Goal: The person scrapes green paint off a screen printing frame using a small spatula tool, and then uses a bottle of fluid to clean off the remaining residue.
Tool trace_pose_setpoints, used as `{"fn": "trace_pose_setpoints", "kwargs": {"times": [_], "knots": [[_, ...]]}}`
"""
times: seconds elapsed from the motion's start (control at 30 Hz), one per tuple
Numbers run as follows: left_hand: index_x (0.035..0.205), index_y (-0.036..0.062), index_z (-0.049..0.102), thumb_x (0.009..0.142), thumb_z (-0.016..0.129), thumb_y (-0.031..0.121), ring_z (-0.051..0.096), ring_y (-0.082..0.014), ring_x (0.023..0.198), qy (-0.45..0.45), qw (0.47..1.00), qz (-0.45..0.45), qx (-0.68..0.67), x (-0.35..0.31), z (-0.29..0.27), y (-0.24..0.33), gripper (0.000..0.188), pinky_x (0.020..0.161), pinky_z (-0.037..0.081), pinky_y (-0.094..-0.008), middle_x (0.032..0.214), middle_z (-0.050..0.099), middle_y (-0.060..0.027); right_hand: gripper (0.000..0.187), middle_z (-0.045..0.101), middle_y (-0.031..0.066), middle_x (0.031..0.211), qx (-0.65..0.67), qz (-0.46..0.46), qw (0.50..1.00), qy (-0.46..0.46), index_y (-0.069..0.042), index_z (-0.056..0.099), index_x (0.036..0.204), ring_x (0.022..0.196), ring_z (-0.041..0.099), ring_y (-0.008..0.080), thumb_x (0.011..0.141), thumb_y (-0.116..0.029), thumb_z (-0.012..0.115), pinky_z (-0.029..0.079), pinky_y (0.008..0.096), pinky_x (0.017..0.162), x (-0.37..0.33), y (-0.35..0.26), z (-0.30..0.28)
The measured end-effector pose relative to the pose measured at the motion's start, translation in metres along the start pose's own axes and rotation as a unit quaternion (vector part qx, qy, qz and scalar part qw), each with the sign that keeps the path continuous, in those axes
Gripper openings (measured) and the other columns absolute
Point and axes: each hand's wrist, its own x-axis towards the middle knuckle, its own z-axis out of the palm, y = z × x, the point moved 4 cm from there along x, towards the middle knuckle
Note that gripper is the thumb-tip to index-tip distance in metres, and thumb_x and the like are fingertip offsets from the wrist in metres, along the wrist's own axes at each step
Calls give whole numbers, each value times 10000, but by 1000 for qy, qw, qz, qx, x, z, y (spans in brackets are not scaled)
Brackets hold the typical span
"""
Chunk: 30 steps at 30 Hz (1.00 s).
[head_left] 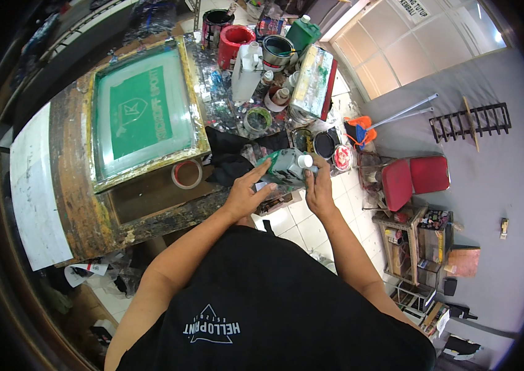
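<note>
A translucent plastic jug with a white cap and green and dark stains is between my two hands at the table's near right edge. My left hand presses against its left side, fingers fairly straight. On the other side my right hand grips the jug by the cap end, fingers bent. The jug is tilted, and its cap is on. Dark cloth lies just left of it. Farther left, a screen-printing frame with a green stencil mesh rests on the paint-stained table.
A tape roll lies below the frame. Behind the jug crowd a red paint tub, a white jerrycan, a green jug and several open paint pots. Red chairs and a wooden shelf stand at right.
</note>
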Motion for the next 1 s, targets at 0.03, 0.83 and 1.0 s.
{"fn": "trace_pose_setpoints", "kwargs": {"times": [0.03, 0.83, 1.0], "knots": [[1456, -2, 515, 905, 753, 214, 520, -296, 1384, -3, 1000, -6, -10, 1, 0, -2, 638, 1130, 393, -345, 1473, 543, -220, 389, 527, 257, 1321, 5, 14, 1000, -11, 17, 425, 1386, 1209, 552, 387, 1029, -108, 512, 425, 449, 1047, 4, -5, -4], [1418, -64, 444, 938, 550, 13, 502, -291, 1370, -56, 790, -210, -573, 9, -44, -33, 498, 1178, 388, -436, 1439, 541, -195, 920, 320, 217, 1563, 156, 115, 972, 130, -16, 219, 1578, 1427, 383, 379, 961, -649, 474, 335, 536, 1152, -20, -24, -19], [1389, -63, 450, 929, 536, 10, 486, -315, 1385, -73, 778, -216, -586, 9, -57, -32, 474, 1190, 379, -453, 1454, 519, -220, 868, 362, 225, 1540, 102, 148, 964, 198, -18, 253, 1565, 1363, 453, 354, 956, -593, 483, 395, 486, 1100, -47, -17, -32]]}}
